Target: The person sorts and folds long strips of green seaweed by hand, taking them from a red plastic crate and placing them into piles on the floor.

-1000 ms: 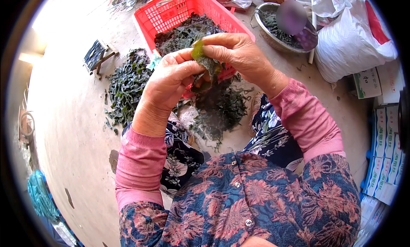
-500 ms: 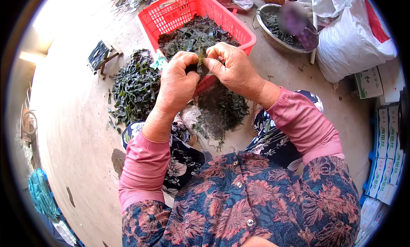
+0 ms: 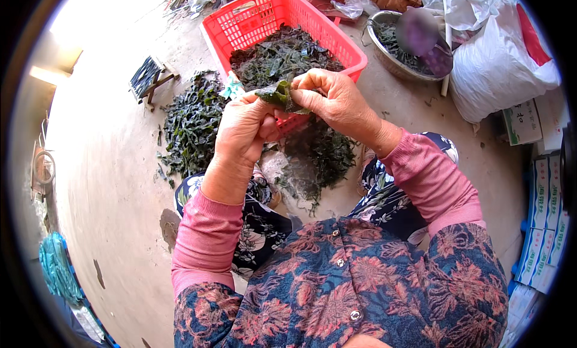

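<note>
Head view: a dark seaweed heap [image 3: 191, 122] on the floor [image 3: 120, 198] beside the near-left corner of the red crate [image 3: 240, 23]. The left hand [image 3: 240, 127] is clamped on a seaweed piece [image 3: 277, 95] above the crate's near edge; the right hand [image 3: 338, 103] pinches its right end.

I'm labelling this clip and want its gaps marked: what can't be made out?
All in the head view:
Left hand: fingers partly hidden by the green leaf.
Red basket: bottom buried under dark leaves.
Purple shape at the basin: blurred, kind unclear.
Stacked boxes, right: cut off by the lens's dark rim.
</note>
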A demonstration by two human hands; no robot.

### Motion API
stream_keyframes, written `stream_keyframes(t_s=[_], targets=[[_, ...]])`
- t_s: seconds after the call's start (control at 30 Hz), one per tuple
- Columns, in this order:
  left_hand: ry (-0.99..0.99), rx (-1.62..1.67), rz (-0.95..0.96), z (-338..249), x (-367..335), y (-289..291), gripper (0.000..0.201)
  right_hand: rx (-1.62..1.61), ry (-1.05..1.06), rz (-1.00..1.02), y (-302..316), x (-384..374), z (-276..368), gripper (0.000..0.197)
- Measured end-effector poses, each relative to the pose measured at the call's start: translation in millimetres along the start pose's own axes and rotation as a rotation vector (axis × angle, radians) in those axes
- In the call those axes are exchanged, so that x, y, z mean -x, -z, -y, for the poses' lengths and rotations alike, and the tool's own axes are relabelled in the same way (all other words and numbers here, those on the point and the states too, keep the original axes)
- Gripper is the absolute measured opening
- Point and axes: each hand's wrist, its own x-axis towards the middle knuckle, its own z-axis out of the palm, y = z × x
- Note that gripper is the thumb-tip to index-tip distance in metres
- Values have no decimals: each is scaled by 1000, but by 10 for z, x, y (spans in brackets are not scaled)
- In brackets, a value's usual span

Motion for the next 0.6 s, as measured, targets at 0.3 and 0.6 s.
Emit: stream_keyframes(t_s=[0.3,0.6], targets=[[-2,-158,96,13,14,34,17,632,284,-21,44,4,65,20],[-122,-236,-190,-21,13,114,17,132,-249,201,92,-70,-43,20]])
